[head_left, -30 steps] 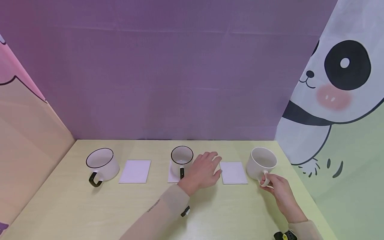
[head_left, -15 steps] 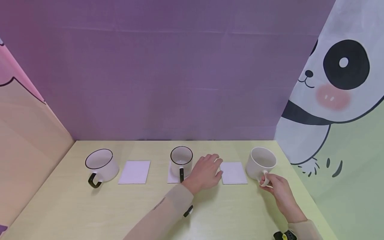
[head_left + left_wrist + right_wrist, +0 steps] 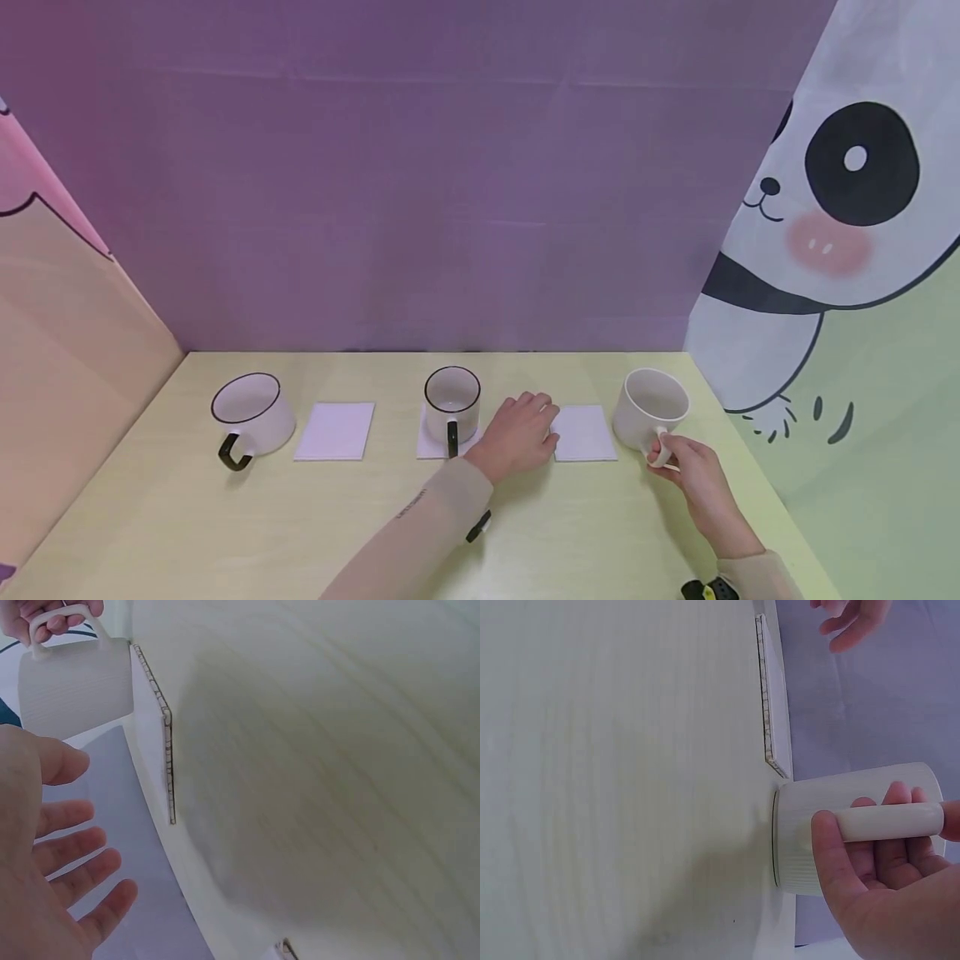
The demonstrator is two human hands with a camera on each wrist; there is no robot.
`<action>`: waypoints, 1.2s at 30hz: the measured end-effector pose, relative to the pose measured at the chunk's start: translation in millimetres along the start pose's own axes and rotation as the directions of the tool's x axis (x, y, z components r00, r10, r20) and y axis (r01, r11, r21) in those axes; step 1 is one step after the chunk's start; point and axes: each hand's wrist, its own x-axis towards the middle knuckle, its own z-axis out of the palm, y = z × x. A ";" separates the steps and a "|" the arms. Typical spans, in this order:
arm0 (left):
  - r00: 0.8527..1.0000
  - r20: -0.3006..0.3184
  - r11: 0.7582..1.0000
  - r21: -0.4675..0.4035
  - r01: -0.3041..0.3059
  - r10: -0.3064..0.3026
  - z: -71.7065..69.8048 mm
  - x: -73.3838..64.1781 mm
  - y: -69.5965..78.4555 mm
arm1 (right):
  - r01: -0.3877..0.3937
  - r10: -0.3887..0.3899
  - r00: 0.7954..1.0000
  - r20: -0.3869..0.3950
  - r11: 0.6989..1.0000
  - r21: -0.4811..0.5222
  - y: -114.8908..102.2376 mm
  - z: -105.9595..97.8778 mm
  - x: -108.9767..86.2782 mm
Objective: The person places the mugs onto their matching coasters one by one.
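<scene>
My right hand [image 3: 705,492] holds a plain white mug [image 3: 647,412] by its handle [image 3: 889,822], fingers curled through the loop. The mug stands upright at the table's right side, just right of a white square coaster [image 3: 587,433]. In the left wrist view the fingers [image 3: 75,859] of my left hand [image 3: 519,435] are loosely spread with nothing in them, and its fingertips overlap that coaster's left edge in the head view. Left of this hand, a mug with a black rim and black handle [image 3: 452,404] stands on a middle coaster [image 3: 426,442], which my left hand partly hides.
A wider white mug [image 3: 258,417] with black rim and handle stands at the far left of the table [image 3: 225,533]. To its right lies another white square coaster [image 3: 335,432]. A purple backdrop [image 3: 435,183] rises behind the table, with a panda-printed panel on the right.
My left hand has shifted slightly right, closer to the right coaster, uncovering more of the middle coaster. My right hand and the white mug stay in place.
</scene>
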 end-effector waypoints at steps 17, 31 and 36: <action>0.997 0.077 0.998 -0.056 0.025 -0.020 15.1 6.4 -0.4 | 0.018 -0.018 1.000 -0.001 1.000 -0.004 1.2 0.3 0.9; 0.978 0.202 0.997 -0.047 0.061 -0.050 23.5 10.0 -0.1 | 0.020 -0.021 1.000 -0.006 1.000 -0.021 1.6 0.9 0.9; 0.980 0.190 0.997 -0.040 0.068 -0.059 24.6 10.7 0.6 | 0.010 -0.010 1.000 -0.008 1.000 -0.017 0.2 0.1 0.4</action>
